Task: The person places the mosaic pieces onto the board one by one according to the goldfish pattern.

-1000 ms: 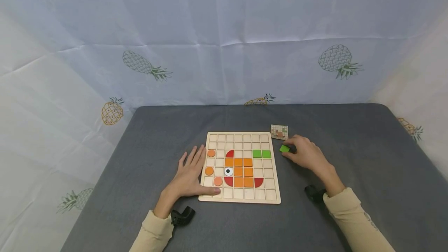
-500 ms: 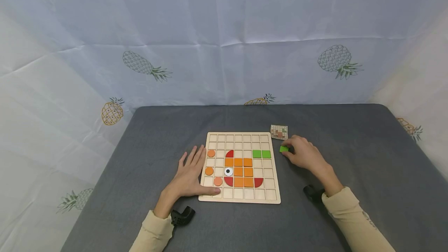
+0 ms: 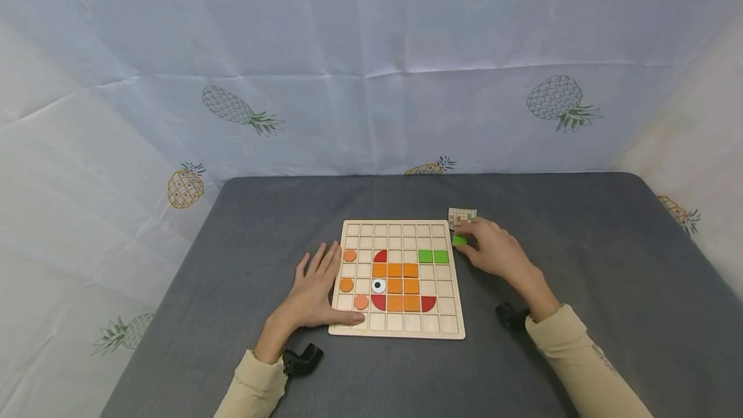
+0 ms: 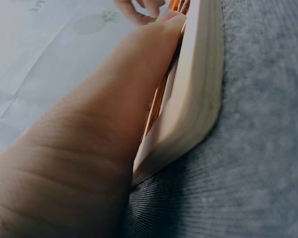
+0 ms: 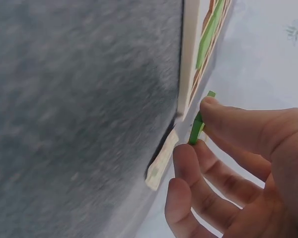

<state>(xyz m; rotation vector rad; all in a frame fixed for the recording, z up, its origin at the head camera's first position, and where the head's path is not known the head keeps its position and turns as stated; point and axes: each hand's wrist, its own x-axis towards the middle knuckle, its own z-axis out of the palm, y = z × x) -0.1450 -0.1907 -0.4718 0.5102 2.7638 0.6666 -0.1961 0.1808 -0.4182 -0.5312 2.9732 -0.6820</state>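
A wooden grid board (image 3: 396,326) lies on the grey table, bearing orange squares (image 3: 395,286), red quarter-circles (image 3: 428,304), orange discs (image 3: 346,285), an eye disc (image 3: 378,286) and two green squares (image 3: 425,256). My left hand (image 3: 310,292) rests spread over the board's left edge, thumb across its near left corner. Just off the board's right edge, my right hand (image 3: 493,249) pinches a green square tile (image 5: 196,128) between thumb and fingers. Behind those fingers a small pattern card (image 3: 458,214) is partly hidden.
A grey cloth table (image 3: 278,211) spreads around the board. Behind it hangs a pale curtain (image 3: 371,115) printed with pineapples. A black wrist strap (image 3: 303,360) shows at the left wrist and a black wrist mount (image 3: 512,317) at the right.
My right hand has moved left toward the board with the green tile, now overlapping the pattern card. The left hand has stayed in place on the board.
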